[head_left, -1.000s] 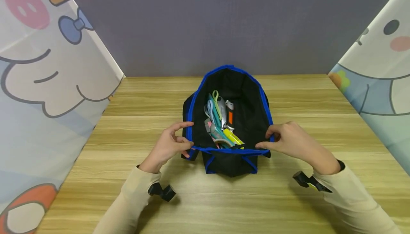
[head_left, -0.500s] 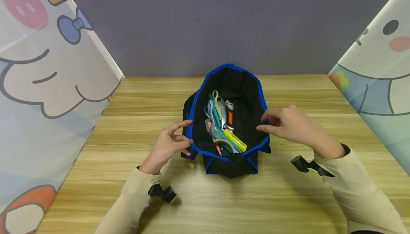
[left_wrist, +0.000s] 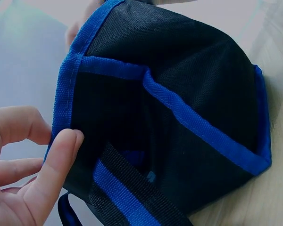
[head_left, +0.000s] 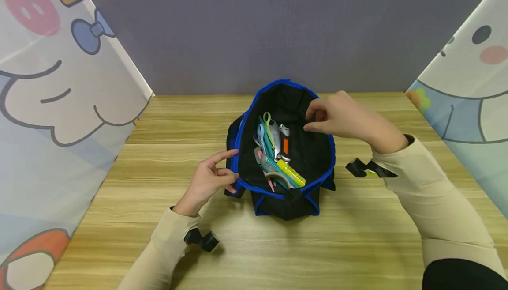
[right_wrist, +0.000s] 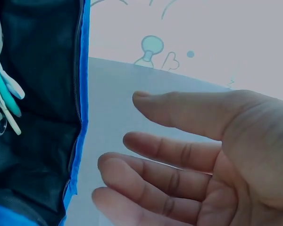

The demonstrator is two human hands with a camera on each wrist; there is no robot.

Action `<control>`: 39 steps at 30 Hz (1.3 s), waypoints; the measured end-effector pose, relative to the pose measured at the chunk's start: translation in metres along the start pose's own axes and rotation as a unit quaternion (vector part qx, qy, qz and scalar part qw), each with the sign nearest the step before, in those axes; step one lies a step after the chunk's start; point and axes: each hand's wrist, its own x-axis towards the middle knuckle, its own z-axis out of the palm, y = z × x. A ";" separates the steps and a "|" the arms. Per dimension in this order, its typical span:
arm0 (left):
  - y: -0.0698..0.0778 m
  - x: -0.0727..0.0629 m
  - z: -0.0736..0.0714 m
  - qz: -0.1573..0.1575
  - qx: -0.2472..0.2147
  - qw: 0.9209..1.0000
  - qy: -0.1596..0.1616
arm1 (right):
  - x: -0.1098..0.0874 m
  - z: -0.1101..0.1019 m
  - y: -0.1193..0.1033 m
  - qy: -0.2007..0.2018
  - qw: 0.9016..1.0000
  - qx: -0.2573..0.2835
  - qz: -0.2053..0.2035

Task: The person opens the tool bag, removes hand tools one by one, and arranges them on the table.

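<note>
Bag (head_left: 285,207), black, blue-trimmed, on counter (head_left: 278,254).
Left grip (head_left: 208,176) pinches rim (left_wrist: 64,96); right grip (head_left: 332,115) relaxed, fingers loosely spread, near bag's right side.

The head view faces forward and down; nearer wrist views share the bag (head_left: 286,204).

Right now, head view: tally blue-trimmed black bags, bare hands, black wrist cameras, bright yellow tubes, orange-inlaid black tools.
Blue-trimmed black fabric bag: 1
Bare hands: 2 (left hand, right hand)
Black wrist cameras: 2
Bright yellow tube: 1
Orange-inlaid black tool: 1
Total: 7
</note>
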 end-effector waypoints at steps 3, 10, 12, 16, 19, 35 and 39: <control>-0.001 0.000 -0.001 0.002 -0.002 1.000 -0.003 | 0.016 -0.002 -0.003 -0.007 1.000 -0.002 0.016; -0.002 0.000 -0.002 0.003 -0.004 1.000 -0.005 | 0.047 0.002 0.002 -0.058 0.996 0.032 0.062; -0.003 0.000 -0.002 0.004 -0.004 1.000 -0.005 | 0.056 0.004 0.006 -0.074 0.993 0.050 0.077; -0.003 0.000 -0.002 0.007 -0.002 1.000 -0.002 | 0.076 0.011 0.019 -0.101 0.984 0.092 0.115; -0.003 0.000 -0.002 0.007 -0.002 1.000 -0.001 | 0.090 0.020 0.031 -0.115 0.972 0.133 0.155; -0.003 -0.001 0.001 0.003 -0.002 1.000 0.002 | 0.125 0.080 0.055 -0.185 0.926 0.224 0.240; -0.004 0.000 0.002 0.000 -0.002 1.000 0.001 | 0.117 0.092 0.062 -0.202 0.924 0.200 0.254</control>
